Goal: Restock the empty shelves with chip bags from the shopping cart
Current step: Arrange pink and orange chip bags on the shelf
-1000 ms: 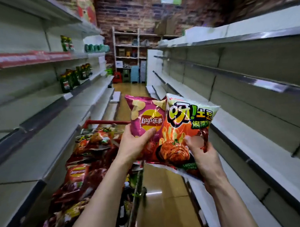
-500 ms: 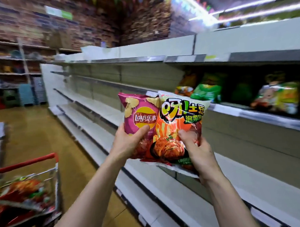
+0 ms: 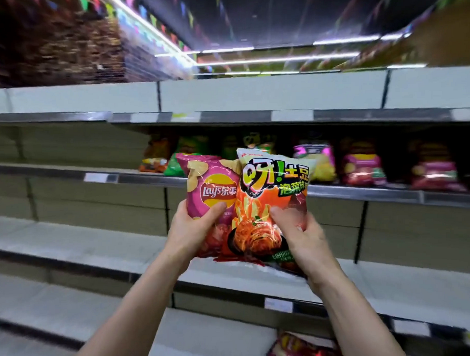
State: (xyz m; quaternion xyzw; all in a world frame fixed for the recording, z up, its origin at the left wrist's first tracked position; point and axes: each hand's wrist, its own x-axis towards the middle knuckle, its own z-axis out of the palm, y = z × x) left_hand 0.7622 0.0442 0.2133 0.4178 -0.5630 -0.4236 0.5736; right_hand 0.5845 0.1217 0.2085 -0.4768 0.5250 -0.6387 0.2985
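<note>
The view has swung off the aisle. The cart is out of sight and the shelving now sits square across mid-frame, so placing looks imminent. Stocked bags line the shelf right of centre, with bare shelf to their left. Dead centre, in front of that shelf: a pink Lay's bag overlapped by an orange bag, both puffy, glossy and upright. The left hand grips the pink one, thumb across its front, while the right hand pinches the orange one low.
</note>
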